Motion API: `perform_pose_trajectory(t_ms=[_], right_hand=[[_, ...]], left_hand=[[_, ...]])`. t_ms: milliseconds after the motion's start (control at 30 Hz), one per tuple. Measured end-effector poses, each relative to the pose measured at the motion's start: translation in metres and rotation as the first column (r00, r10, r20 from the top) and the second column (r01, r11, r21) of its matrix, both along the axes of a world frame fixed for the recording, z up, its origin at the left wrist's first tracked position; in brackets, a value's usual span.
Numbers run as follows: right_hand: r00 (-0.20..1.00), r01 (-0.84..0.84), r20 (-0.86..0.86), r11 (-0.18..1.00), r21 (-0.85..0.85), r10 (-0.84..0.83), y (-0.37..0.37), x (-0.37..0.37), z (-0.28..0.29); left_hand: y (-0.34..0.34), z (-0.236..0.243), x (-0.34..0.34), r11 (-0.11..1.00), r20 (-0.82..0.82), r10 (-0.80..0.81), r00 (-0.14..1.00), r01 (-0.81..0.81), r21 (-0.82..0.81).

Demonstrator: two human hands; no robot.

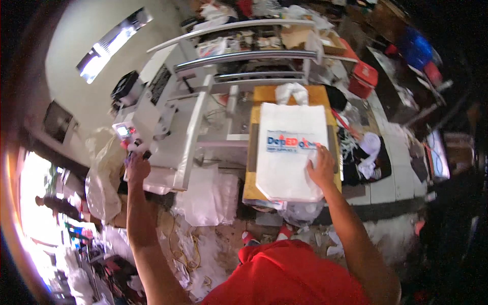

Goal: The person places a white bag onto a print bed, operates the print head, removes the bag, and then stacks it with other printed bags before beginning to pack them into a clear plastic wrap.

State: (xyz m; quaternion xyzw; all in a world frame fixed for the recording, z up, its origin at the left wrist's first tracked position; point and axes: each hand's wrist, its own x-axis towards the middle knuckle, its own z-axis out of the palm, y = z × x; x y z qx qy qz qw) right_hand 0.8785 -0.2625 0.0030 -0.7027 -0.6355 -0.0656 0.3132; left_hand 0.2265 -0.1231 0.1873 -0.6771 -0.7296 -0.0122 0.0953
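A white tote-shaped bag (287, 175) with looped handles and blue and red print lies flat on a yellow-brown wooden board (250, 188). My right hand (323, 168) rests on the bag's right side, fingers stretched out over the fabric. At the left, my left hand (138, 168) is up against the control end of a white machine (145, 119), just below a small lit screen (123, 131) and beside a black knob (147, 154). Its fingers look curled, but what they hold is hard to make out.
A metal roller (244, 60) spans the machine's frame beyond the board. Translucent plastic sheets (211, 195) hang left of the board. A red container (363, 79) stands at the far right, and a white roll (370, 145) lies nearer. Plastic scraps and a yellow cord (189, 262) litter the floor.
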Motion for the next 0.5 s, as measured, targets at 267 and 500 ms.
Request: perform_pose_trajectory(t_ms=[267, 500], right_hand=[[0.998, 0.063, 0.026, 0.998, -0.013, -0.062, -0.005, 0.002, 0.007], [0.995, 0.041, -0.091, 0.999, 0.027, -0.038, -0.003, 0.002, 0.012]], left_hand=[[-0.031, 0.015, 0.104, 0.944, 0.057, -0.329, 0.943, 0.327, 0.036], [-0.062, -0.009, 0.193, 0.731, 0.207, -0.671, 0.712, 0.588, 0.346]])
